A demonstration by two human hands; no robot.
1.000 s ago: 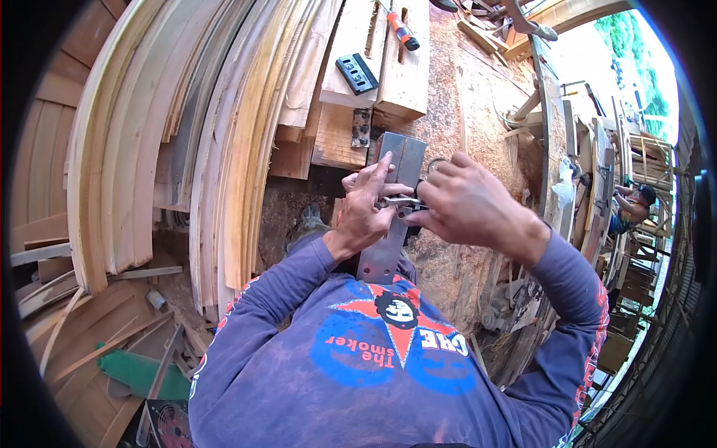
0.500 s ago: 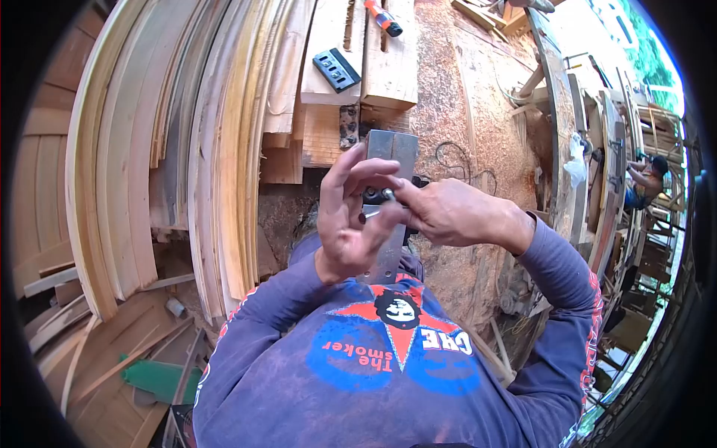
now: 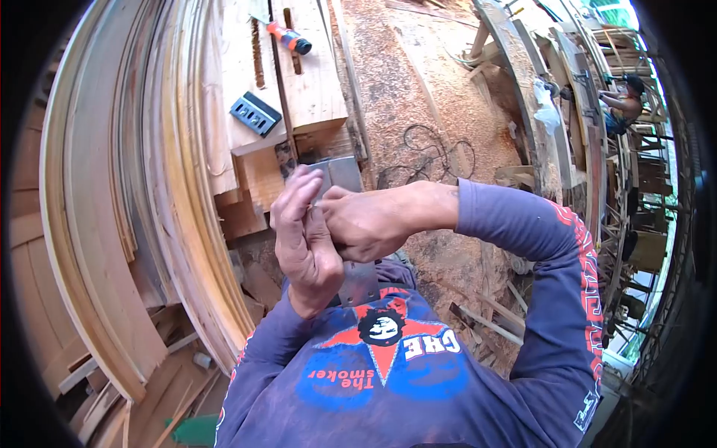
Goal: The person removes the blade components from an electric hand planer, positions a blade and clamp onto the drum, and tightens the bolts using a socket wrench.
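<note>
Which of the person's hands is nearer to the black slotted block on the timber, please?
Left: the left hand is below and slightly right of the black slotted block in the picture; the right hand lies farther right.

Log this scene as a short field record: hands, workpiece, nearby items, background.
Left hand: left hand, fingers raised, overlapping the right in view; anything held is hidden
Right hand: right hand, fingers curled; contents hidden
Workpiece: gray metal piece, partly covered by both hands
On beams: slotted block on the left beam; orange-handled tool across both beams
Left side: long boards
Ground: sawdust
Background: another person, far right
</note>
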